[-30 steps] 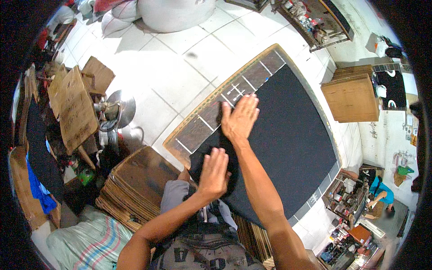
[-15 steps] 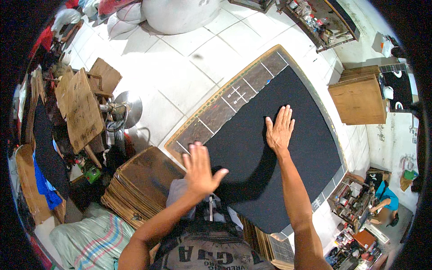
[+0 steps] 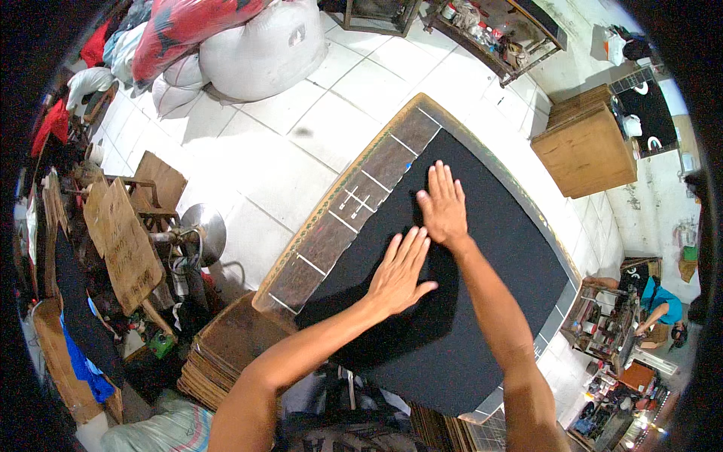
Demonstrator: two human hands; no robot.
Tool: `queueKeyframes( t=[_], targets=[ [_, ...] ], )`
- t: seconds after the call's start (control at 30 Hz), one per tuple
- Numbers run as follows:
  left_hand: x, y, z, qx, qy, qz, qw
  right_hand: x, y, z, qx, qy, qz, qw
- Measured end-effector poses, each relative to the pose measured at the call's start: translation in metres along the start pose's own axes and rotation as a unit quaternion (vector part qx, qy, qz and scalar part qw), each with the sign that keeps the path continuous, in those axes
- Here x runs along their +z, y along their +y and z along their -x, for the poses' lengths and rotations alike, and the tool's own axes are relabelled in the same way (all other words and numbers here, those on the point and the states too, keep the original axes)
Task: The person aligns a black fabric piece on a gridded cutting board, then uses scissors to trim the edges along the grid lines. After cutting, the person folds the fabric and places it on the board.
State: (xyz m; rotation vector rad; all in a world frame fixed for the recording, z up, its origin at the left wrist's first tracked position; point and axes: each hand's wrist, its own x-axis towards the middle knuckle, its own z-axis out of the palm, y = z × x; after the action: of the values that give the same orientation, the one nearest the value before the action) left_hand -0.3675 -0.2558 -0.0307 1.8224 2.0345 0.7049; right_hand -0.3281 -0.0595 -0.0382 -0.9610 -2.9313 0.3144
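A black cloth (image 3: pixel 489 331) lies over a large board (image 3: pixel 346 207) with a dark strip, white markings and a worn yellowish rim along its far left side. My left hand (image 3: pixel 399 275) rests on the cloth near the middle, fingers stretched out and pointing away from me. My right hand (image 3: pixel 444 207) is just beyond it, also flat on the cloth with fingers extended. Neither hand holds anything. Cardboard-like brown sheets (image 3: pixel 222 339) are stacked beside and below the board.
Large stuffed sacks (image 3: pixel 260 56) stand at the back. At left are a wooden-boarded metal machine (image 3: pixel 124 248) and piled materials. A shelf unit (image 3: pixel 489 38) and wooden cabinet (image 3: pixel 584 143) line the right. A person in blue (image 3: pixel 659 301) works at the lower right.
My left hand has moved forward and right onto the cloth's middle. My right hand has slid farther toward the cloth's far end. The view has shifted, showing more of the sacks.
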Motion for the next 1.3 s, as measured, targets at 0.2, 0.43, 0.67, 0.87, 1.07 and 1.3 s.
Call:
queueKeyframes(
  t=[0.2,0.43,0.67,0.87,1.07,1.3],
  targets=[
    [-0.014,-0.057,-0.108,0.009,0.039,-0.065,0.997,-0.023,0.069,0.005,-0.049,-0.057,0.035,0.997],
    [-0.009,-0.040,-0.165,-0.025,0.013,-0.093,0.995,-0.032,0.074,0.021,-0.061,-0.055,0.018,0.996],
    [-0.011,-0.090,-0.243,0.026,-0.017,-0.135,0.990,-0.033,0.078,0.023,-0.057,-0.079,0.020,0.995],
    [-0.019,-0.081,-0.244,0.012,-0.061,-0.208,0.976,-0.045,0.106,0.033,-0.085,-0.090,-0.019,0.992],
    [-0.003,-0.042,-0.249,-0.065,-0.039,-0.245,0.967,-0.066,0.177,0.046,-0.139,-0.078,0.027,0.987],
    [0.047,0.082,-0.082,0.027,-0.056,-0.020,0.998,-0.067,0.211,0.042,-0.114,-0.061,0.047,0.990]
  ],
)
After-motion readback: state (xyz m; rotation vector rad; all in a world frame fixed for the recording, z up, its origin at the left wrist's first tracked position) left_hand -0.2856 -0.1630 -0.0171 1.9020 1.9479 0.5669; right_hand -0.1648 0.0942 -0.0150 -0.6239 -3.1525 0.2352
